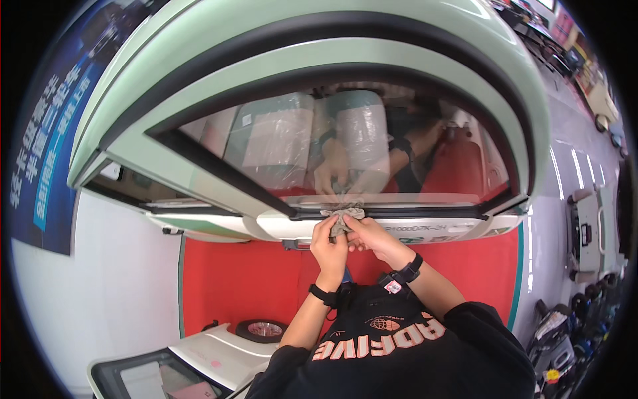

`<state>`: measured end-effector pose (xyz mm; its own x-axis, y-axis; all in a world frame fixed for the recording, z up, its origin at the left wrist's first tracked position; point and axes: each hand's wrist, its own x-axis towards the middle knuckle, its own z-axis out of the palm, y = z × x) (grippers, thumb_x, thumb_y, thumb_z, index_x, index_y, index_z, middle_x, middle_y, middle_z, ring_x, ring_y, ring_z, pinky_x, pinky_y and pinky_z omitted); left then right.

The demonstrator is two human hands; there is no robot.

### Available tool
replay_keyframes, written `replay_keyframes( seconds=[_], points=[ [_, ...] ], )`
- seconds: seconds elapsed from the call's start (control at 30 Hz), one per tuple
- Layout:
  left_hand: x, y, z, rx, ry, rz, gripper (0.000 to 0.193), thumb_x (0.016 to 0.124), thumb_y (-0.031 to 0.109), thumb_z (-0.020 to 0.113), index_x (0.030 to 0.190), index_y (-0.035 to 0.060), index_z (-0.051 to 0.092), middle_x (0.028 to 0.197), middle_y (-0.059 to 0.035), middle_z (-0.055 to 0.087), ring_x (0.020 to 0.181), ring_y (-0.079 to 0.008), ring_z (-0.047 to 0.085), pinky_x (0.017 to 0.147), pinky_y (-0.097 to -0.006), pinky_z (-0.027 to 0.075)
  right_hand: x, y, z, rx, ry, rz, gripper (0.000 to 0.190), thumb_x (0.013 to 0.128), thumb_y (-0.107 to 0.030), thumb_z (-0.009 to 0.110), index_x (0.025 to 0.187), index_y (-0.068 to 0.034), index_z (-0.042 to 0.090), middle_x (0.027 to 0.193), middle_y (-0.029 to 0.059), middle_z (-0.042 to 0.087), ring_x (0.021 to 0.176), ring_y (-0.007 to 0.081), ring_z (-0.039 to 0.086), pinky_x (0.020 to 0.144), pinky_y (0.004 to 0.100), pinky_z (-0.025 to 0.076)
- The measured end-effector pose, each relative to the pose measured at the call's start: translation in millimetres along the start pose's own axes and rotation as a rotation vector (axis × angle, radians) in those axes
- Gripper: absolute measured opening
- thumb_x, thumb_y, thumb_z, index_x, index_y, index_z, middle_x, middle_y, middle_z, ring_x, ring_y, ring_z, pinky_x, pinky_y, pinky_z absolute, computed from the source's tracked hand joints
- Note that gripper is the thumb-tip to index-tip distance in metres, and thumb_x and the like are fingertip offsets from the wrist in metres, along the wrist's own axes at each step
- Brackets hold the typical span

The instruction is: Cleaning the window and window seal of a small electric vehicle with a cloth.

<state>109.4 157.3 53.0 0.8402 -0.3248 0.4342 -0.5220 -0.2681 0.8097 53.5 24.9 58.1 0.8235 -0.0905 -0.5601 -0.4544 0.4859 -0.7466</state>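
A crumpled beige cloth (340,219) lies bunched between both hands, against the lower edge of a car's door window (299,149). My left hand (329,245) pinches the cloth from the left side, thumb and fingertips on it. From the right, my right hand (371,239) grips the same cloth, its lower fingers partly hidden. Just above the hands runs the black window trim (423,213), and below it the white door panel (279,227) bears writing. The glass reflects both hands and forearms.
A black door handle (295,245) juts out left of my hands. Red carpet (239,279) covers the floor. Behind me on the left stands another white vehicle (224,354) with a wheel (261,329). Parked scooters (558,344) are at the lower right.
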Motion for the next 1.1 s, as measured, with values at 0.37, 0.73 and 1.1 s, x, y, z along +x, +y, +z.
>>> replay_keyframes(
  seconds=[0.37,0.73,1.1],
  points=[
    [-78.8,117.2,197.0,-0.270,-0.490,0.287,0.052,0.075,-0.005,0.067,0.125,0.0053,0.072,0.120,-0.0138,0.069,0.111,-0.0357,0.064,0.097,-0.0410,0.053,-167.4,28.4,-203.4,0.256,0.628,-0.106,0.054,0.103,-0.059,0.056,0.099,-0.006,0.066,0.079,0.0049,0.070,0.066,0.0134,0.066,0.058,0.0255,0.048],
    [-67.0,123.1,175.1,-0.355,-0.492,0.207,0.051,0.083,-0.008,0.062,0.134,0.0029,0.065,0.126,-0.0145,0.064,0.106,-0.0330,0.067,0.090,-0.0398,0.056,-172.5,1.1,-176.1,-0.150,0.690,-0.361,0.046,0.103,-0.043,0.064,0.089,0.000,0.068,0.069,0.0051,0.068,0.060,0.0117,0.065,0.055,0.0225,0.048],
    [3.7,54.4,6.4,-0.152,-0.064,0.081,0.047,0.083,-0.009,0.059,0.128,-0.0011,0.068,0.130,-0.0186,0.067,0.114,-0.0334,0.069,0.095,-0.0400,0.056,-62.1,-38.4,1.1,-0.482,0.414,-0.516,0.053,0.104,-0.038,0.063,0.074,0.005,0.071,0.062,0.0102,0.069,0.056,0.0157,0.069,0.052,0.0303,0.052]
  ],
)
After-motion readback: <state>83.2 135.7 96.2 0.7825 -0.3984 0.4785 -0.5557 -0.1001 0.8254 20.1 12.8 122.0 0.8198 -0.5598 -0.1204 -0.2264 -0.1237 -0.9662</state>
